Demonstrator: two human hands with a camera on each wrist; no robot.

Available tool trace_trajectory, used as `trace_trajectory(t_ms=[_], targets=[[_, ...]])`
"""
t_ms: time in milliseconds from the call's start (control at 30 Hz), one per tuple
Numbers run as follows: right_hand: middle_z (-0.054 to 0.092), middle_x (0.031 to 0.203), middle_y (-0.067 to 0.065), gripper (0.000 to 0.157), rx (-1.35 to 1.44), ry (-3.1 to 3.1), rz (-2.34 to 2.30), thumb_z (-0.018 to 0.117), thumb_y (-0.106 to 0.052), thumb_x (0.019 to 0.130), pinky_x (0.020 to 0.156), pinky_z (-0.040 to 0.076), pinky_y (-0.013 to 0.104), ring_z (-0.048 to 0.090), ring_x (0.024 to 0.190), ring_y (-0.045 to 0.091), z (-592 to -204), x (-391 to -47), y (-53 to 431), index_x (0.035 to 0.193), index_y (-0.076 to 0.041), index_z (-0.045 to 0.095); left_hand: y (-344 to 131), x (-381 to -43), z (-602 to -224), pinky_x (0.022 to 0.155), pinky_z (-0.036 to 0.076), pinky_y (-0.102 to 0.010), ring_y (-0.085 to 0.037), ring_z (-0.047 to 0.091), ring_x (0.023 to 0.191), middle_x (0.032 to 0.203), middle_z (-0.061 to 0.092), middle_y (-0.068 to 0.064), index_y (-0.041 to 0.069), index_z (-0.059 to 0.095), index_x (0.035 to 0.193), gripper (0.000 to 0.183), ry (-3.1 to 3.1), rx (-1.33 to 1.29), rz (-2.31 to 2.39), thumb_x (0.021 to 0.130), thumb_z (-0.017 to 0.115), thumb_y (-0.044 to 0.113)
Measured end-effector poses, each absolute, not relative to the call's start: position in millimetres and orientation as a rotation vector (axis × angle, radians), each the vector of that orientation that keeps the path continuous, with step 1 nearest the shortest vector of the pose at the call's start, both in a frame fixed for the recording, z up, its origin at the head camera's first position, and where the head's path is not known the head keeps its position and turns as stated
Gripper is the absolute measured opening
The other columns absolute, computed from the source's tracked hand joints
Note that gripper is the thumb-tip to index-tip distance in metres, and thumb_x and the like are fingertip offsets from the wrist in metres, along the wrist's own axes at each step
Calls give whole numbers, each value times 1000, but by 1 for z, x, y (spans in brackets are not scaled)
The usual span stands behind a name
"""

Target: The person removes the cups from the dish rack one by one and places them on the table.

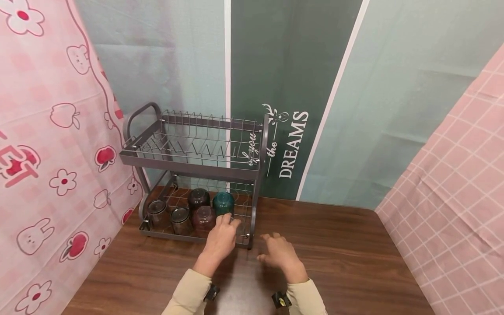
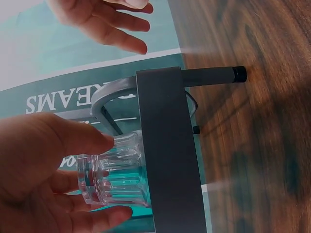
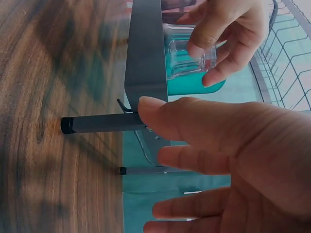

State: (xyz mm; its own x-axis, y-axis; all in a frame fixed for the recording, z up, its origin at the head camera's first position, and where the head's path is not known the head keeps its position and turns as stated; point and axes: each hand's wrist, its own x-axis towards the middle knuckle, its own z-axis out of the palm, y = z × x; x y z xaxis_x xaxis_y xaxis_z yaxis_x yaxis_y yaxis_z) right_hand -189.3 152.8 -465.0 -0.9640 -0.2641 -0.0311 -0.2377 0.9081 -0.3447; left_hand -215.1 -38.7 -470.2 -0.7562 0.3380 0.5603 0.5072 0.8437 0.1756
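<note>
On the lower tier of a dark grey two-tier dish rack [image 1: 189, 164], my left hand [image 1: 221, 239] holds a clear fluted glass [image 2: 121, 167] that stands upside down. The thumb lies on one side of this glass and the fingers reach around the other, near its base. Behind it is a teal glass [image 1: 223, 201]; a pink glass [image 1: 205, 220] stands just left of the hand. My right hand [image 1: 280, 251] hovers off the rack's right front corner, holding nothing, with its fingers spread and relaxed.
A dark purple glass [image 1: 198, 198] and two smoky glasses, a nearer one [image 1: 181, 222] and one at the left end [image 1: 158, 212], are upturned on the lower tier. Wire plate slots fill the upper tier. The wooden table [image 1: 334, 245] extends right, between pink side curtains.
</note>
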Motion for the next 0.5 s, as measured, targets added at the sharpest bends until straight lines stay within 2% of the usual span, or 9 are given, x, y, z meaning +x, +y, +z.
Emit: trace_trajectory(t_ms=[500], targets=[[50,120,32,59,-368,3057,-514,77,-30,75,76,45,56,52,103,47,-431,-186,161,124,-4,57,-41,-207,-439,56,51,-38,-35,51,104,113,54,-19,7,67,102,31,-2427,-645,-526,73,68,-1]])
